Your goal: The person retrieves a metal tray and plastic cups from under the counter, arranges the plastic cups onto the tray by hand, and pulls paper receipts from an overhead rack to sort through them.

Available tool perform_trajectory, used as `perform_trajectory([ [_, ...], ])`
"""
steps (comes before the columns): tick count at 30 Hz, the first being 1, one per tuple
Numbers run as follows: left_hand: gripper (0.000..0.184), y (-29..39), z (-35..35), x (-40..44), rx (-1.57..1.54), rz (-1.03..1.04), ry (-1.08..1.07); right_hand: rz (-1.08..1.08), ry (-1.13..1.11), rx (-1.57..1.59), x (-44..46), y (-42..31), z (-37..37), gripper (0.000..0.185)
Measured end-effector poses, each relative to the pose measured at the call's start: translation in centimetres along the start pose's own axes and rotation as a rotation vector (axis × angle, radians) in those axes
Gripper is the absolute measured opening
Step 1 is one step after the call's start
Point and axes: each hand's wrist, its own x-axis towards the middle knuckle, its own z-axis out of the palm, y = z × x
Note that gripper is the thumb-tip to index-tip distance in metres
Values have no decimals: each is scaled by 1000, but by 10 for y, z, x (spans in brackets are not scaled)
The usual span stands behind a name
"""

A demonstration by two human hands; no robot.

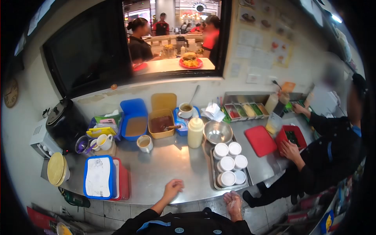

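Hanging at the front edge of the steel counter (164,170), the left hand (173,190) has loosely curled fingers and nothing visible in its grip; the metal tray (232,187) of white-lidded containers (226,163) lies to its right, apart from it. The right hand (234,204), whitish patches on its upturned palm, is half spread with nothing seen in it, just beside the tray's near edge. Along the counter run a black cooker (64,121), a blue-lidded box (100,178), a cup (145,145), a squeeze bottle (195,134), a steel bowl (217,132) and a red board (260,141), then a red bin (280,137) touched by a co-worker's hand (291,153). Around, a clock (10,92) hangs far left; a burger plate (190,62) sits at the serving window (166,65).
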Motion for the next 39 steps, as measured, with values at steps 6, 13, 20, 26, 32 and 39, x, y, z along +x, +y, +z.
perform_trajectory([
  [6,14,-26,1,1,-154,4,451,84,-145,-264,25,-25,5,20],
  [13,11,-21,11,2,-86,37,536,280,-290,-356,36,-28,8,25],
  [20,9,-32,8,1,-19,27,513,216,-257,-229,22,-29,9,32],
  [26,10,-29,4,2,-9,34,467,201,-316,130,29,-15,9,22],
  [32,9,-37,2,-1,-8,74,423,11,-214,-38,30,0,12,21],
  [39,9,-43,0,1,-29,136,409,-197,-212,-115,26,12,22,16],
])
